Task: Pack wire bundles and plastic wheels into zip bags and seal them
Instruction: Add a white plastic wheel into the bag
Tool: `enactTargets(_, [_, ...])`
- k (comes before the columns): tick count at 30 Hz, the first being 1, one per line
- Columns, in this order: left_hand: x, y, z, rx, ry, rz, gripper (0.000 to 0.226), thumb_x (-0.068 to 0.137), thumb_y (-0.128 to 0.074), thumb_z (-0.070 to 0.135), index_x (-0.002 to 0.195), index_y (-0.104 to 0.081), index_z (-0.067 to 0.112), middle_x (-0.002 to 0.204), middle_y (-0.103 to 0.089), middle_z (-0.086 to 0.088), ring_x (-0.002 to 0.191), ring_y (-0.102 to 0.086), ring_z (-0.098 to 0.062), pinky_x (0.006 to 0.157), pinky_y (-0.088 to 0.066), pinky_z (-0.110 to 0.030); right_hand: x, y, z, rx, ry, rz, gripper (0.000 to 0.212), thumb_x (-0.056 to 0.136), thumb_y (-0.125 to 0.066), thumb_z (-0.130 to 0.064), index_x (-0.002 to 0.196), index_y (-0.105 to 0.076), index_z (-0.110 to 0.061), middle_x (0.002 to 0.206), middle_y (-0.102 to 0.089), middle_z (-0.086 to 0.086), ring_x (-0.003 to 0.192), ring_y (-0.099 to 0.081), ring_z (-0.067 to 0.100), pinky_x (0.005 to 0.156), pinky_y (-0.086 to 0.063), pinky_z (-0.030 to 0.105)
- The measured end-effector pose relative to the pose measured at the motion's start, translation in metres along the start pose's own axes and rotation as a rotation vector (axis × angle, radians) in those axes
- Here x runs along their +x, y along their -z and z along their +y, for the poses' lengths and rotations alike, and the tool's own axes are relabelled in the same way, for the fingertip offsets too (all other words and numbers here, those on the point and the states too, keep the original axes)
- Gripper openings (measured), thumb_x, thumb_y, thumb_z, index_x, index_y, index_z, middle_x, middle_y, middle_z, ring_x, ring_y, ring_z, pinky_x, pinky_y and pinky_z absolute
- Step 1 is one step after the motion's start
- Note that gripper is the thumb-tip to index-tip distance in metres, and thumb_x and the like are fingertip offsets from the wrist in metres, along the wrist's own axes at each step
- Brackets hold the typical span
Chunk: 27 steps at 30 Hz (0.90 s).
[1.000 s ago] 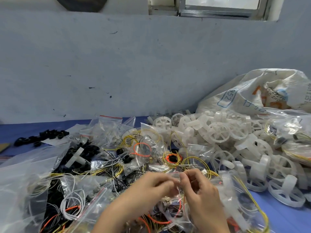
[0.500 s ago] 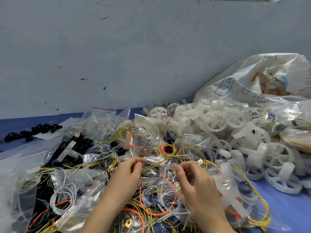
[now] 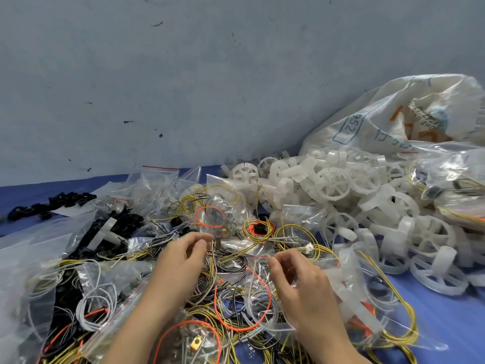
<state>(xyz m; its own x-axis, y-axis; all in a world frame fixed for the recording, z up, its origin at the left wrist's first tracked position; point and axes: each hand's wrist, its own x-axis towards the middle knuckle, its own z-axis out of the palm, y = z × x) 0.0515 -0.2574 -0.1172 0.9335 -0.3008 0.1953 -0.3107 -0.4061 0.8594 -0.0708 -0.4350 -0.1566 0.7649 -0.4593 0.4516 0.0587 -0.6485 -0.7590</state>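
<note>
Both hands are low over the heap at the near edge of the blue worktop (image 3: 446, 327). The left hand (image 3: 181, 261) and the right hand (image 3: 301, 287) sit a little apart, fingers curled, each pinching an end of the top edge of a clear zip bag (image 3: 252, 252). Coiled wire bundles (image 3: 231, 264) lie under it. White plastic wheels (image 3: 333, 182) are piled towards the far right corner against a white sack (image 3: 388, 122)
</note>
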Motion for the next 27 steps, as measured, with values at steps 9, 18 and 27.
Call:
enactTargets(9, [-0.014,0.081,0.049,0.276,-0.049,-0.154,0.016,0.093,-0.057,0.038,0.09,-0.072,0.033,0.083,-0.073,0.011,0.072,-0.069,-0.01,0.07,-0.059,-0.037,0.0,0.001,-0.003,0.034,0.025,-0.003,0.024,0.093,-0.049,-0.053,0.079,-0.056,-0.034,0.077,-0.061,-0.017,0.074,-0.058,0.007,0.066,-0.041,0.023])
enactTargets(18, [-0.025,0.113,0.03,0.831,0.374,-0.349,0.032,0.083,-0.07,0.047,0.078,-0.072,0.015,0.06,-0.06,0.0,0.053,-0.055,-0.015,0.056,-0.058,-0.031,0.0,0.001,-0.002,0.018,0.035,0.02,0.027,0.091,-0.046,-0.057,0.079,-0.056,-0.035,0.077,-0.062,-0.017,0.073,-0.059,0.007,0.062,-0.042,0.021])
enactTargets(27, [-0.026,0.099,0.052,0.774,-0.047,-0.199,0.014,0.089,-0.062,0.039,0.077,-0.057,0.034,0.069,-0.063,0.013,0.064,-0.056,0.001,0.056,-0.038,-0.022,0.001,0.002,-0.002,-0.04,0.017,-0.026,0.022,0.095,-0.05,-0.051,0.082,-0.056,-0.034,0.074,-0.06,-0.015,0.074,-0.058,0.006,0.066,-0.046,0.027])
